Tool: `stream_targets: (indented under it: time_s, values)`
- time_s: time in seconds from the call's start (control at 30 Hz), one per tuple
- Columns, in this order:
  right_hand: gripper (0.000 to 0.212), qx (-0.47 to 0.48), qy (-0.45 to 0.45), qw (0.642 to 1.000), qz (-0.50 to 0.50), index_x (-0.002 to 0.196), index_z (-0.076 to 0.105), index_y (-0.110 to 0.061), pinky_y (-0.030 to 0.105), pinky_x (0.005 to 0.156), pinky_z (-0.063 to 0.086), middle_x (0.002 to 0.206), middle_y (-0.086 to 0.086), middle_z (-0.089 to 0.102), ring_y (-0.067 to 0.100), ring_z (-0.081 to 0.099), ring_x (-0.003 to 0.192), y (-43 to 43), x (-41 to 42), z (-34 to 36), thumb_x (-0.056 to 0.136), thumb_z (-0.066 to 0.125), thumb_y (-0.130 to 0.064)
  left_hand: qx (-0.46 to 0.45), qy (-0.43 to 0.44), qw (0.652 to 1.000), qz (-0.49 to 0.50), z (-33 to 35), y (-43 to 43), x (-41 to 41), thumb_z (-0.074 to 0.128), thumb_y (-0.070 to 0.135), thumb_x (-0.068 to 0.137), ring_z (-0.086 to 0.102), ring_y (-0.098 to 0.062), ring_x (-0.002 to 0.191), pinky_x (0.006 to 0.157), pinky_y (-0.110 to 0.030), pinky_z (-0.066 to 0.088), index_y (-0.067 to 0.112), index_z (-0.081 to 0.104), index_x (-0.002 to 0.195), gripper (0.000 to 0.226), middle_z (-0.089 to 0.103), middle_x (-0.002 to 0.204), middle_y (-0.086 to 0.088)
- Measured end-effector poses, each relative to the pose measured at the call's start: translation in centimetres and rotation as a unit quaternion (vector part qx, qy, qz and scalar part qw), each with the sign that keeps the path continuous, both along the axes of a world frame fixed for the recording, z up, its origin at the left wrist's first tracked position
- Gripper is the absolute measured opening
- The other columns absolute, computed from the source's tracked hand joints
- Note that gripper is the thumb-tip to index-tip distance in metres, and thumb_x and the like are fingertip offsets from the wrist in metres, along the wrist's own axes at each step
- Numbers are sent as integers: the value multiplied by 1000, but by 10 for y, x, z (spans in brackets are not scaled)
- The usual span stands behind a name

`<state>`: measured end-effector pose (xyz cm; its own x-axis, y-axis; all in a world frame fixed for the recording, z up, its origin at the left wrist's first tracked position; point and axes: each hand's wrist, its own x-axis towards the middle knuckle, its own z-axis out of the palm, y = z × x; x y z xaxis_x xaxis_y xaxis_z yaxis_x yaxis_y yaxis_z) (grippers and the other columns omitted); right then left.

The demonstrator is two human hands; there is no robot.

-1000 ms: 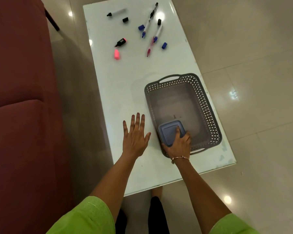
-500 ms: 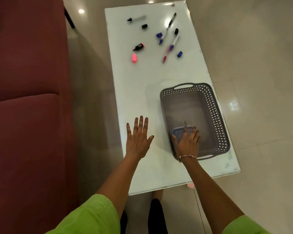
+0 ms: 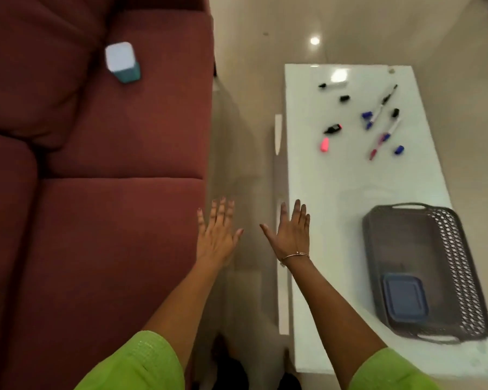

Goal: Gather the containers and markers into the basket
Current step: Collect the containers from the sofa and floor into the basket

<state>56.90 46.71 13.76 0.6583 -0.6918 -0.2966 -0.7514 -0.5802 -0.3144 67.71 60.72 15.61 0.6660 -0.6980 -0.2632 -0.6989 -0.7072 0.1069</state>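
A grey perforated basket stands on the white table's near right part, and a blue-lidded container lies in its near corner. Several markers and loose caps, among them a pink cap and a black highlighter, lie scattered at the table's far end. A teal container with a white lid rests on the sofa, far left. My left hand hovers open at the sofa's edge. My right hand is open over the table's left edge. Both hold nothing.
The white table stands on a glossy tiled floor. A dark red sofa fills the left side. A narrow strip of floor separates the sofa from the table.
My right hand has let go of the blue-lidded container, now lying in the basket, and moved left off it. The view has swung left, bringing the sofa and the teal container into sight.
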Motion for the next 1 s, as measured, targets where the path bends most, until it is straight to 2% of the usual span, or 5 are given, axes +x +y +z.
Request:
stream_targets:
  time_s: [0.13, 0.3, 0.53, 0.67, 1.0]
  values:
    - [84, -12, -15, 999, 50, 143, 18, -13, 50, 117, 9, 152, 25, 11, 39, 6, 142, 16, 92, 16, 82, 38, -66, -1, -21, 999, 50, 18, 27, 74, 21, 51, 93, -2, -24, 146, 116, -54, -4, 16, -2, 147, 69, 3, 158, -6]
    - [86, -38, -34, 991, 121, 144, 15, -10, 53, 116, 10, 151, 28, 11, 42, 8, 140, 22, 233, 32, 83, 33, -67, -28, -54, 991, 116, 32, 47, 192, 29, 47, 95, -3, -24, 146, 116, -55, -2, 16, -4, 147, 70, 1, 158, -6]
    - [86, -30, -58, 981, 183, 145, 14, -11, 51, 117, 7, 153, 25, 8, 40, 3, 141, -7, 453, 13, 83, 36, -66, -28, -85, 977, 192, 14, 12, 376, 32, 47, 94, -1, -25, 146, 115, -55, -3, 15, 0, 148, 70, 4, 158, -7]
    - [85, -23, -57, 974, 220, 145, 14, -11, 51, 116, 7, 153, 24, 7, 40, 3, 141, -22, 553, -7, 83, 37, -65, -10, -61, 973, 224, -6, -11, 463, 30, 47, 94, -3, -24, 146, 115, -54, -4, 15, -2, 148, 70, 2, 158, -7]
    - [114, 18, -77, 985, 154, 142, 7, 1, 54, 108, 28, 147, 25, 25, 41, 29, 133, -24, 731, -29, 68, 52, -73, -13, -41, 953, 301, -40, -34, 583, 32, 44, 95, -2, -23, 146, 116, -53, -1, 14, -3, 147, 70, 2, 158, -7]
